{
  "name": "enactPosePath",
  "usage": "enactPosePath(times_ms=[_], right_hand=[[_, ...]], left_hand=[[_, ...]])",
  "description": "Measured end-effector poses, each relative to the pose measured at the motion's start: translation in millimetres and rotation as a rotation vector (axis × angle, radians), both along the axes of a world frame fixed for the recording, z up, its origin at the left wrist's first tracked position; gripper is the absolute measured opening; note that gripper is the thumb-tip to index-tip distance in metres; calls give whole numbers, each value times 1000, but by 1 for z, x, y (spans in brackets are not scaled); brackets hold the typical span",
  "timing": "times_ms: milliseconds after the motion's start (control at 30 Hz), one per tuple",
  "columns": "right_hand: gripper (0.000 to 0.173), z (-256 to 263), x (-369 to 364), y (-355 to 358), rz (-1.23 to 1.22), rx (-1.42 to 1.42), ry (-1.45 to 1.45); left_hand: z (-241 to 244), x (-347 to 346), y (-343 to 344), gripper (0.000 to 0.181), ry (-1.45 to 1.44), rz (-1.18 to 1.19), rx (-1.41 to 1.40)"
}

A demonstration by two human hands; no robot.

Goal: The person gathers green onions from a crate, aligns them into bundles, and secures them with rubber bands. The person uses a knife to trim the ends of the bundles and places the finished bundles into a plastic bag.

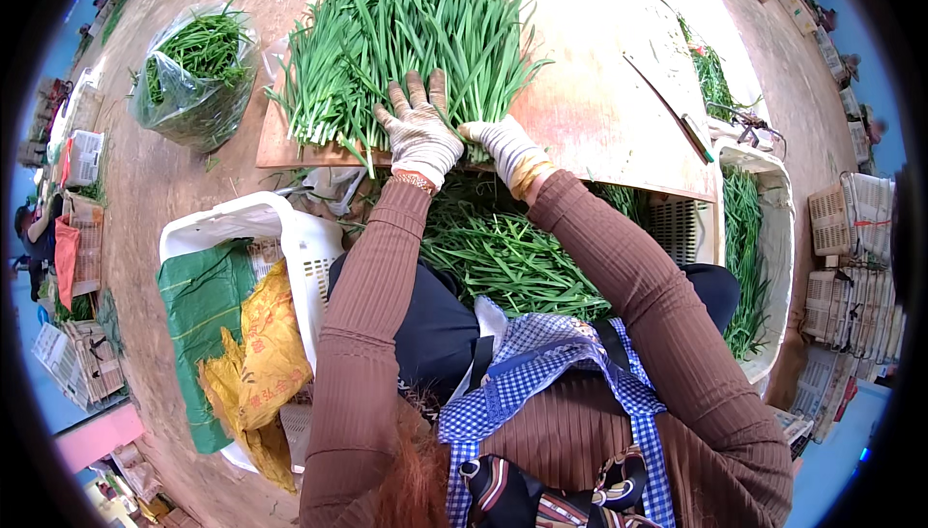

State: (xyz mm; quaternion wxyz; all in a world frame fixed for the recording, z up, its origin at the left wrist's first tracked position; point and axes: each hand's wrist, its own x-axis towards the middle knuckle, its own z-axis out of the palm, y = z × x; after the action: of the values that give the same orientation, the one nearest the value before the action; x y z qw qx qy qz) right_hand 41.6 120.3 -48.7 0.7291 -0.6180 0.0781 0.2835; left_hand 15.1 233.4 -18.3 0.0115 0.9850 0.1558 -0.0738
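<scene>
A wide heap of long flat green leaves, which look like garlic chives (406,28), lies on a wooden board (580,115) with its pale stem ends towards me. My left hand (422,129), in a striped, soiled knit glove, rests palm down on the heap with its fingers spread. Right beside it, my right hand (507,144), gloved the same way, closes around the stem ends of a bunch at the heap's right side. Its thumb lies across the stems, while its other fingers are mostly hidden. Under the board's near edge, more loose greens (529,260) lie between my knees.
A long knife (678,115) lies at the board's right side. Beyond it stands a white crate (779,238) of greens. At left are a plastic bag (217,115) of leaves and a white crate (217,220) draped with green (203,310) and yellow (272,354) woven sacks.
</scene>
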Motion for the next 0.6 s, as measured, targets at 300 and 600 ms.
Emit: enactPosePath(times_ms=[300, 600], right_hand=[[12, 71, 45, -101, 317, -84, 58], [24, 168, 20, -227, -10, 121, -245]], left_hand=[[-9, 8, 0, 84, -37, 147, -37], [0, 11, -10, 73, -13, 201, 29]])
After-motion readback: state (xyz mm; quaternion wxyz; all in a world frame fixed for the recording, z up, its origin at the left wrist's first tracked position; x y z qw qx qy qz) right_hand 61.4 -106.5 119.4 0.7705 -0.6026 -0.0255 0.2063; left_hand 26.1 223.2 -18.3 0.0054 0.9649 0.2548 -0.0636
